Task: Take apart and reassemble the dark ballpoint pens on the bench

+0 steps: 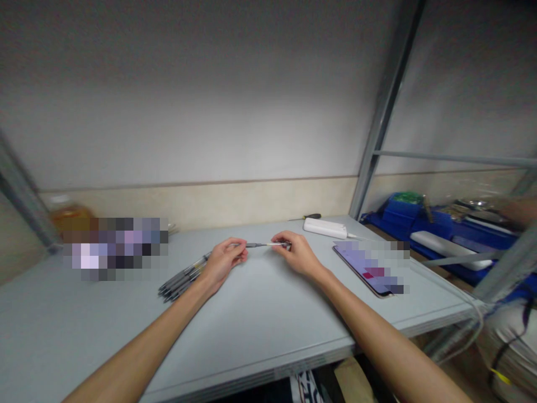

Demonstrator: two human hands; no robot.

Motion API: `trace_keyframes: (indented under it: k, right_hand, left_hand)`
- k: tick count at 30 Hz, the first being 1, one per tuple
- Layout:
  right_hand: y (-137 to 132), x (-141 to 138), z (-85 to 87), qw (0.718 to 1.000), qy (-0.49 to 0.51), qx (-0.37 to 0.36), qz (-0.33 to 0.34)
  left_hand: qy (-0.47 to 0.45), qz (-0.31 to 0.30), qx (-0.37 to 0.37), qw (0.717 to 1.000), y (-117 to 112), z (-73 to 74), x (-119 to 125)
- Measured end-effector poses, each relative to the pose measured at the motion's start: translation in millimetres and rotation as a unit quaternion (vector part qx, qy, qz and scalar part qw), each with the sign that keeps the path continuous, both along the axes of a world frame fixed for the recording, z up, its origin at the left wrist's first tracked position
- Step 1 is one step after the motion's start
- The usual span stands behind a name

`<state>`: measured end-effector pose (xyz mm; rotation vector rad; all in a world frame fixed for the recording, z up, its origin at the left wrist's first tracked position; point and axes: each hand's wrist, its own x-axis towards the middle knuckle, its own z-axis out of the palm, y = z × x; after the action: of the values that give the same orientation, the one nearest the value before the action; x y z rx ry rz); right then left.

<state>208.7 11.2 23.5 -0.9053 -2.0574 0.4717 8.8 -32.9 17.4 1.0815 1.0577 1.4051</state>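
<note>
Both my hands are over the middle of a pale grey table (260, 330). My left hand (224, 262) is closed, pinching the grey end of a pen (262, 244). My right hand (296, 252) is closed on the pen's other end, and a thin light part of the pen shows between the two hands. The pen is held level, just above the table. A bundle of several grey pens (181, 279) lies on the table beside and under my left wrist.
A white power bank (326, 228) with a cable lies at the back right, a small screwdriver (312, 216) behind it. A phone (369, 267) lies flat on the right. A metal rack post (380, 123) stands at the right, blue bins (423, 221) beyond it. An orange-filled bottle (69, 215) stands far left.
</note>
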Motion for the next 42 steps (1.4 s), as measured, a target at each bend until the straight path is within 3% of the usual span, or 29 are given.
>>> trace_keyframes:
  k: [10, 24, 42]
  right_hand:
    - [3, 2, -1.1, 0.999, 0.024, 0.018, -0.018]
    - [9, 6, -2.8, 0.996, 0.062, 0.038, -0.044]
    - [8, 5, -2.2, 0.996, 0.029, 0.072, -0.033]
  left_hand:
    - [-0.002, 0.03, 0.012, 0.999, 7, -6.6, -5]
    - [-0.037, 0.111, 0.024, 0.993, 10, -4.8, -9]
    - [-0.03, 0.098, 0.017, 0.995, 10, -5.8, -8]
